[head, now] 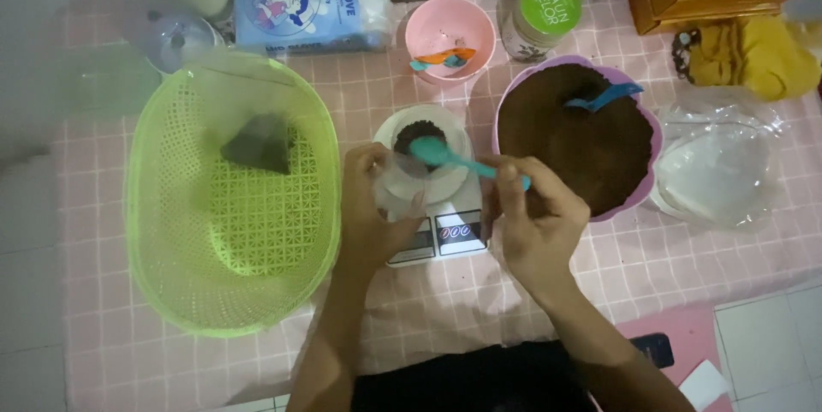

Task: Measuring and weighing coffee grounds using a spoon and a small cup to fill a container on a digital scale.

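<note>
The table (445,309) has a pink checked cloth. The scale (441,236) is half hidden under the left hand (372,206), gripping a clear cup (409,174); the right hand (531,223) pinches a teal spoon (445,155) over it.

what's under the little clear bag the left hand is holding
A white kitchen scale sits under the clear bag, its round platform showing around the bag and its display panel in front. The left hand covers the scale's left edge, so that part cannot be seen.
</note>
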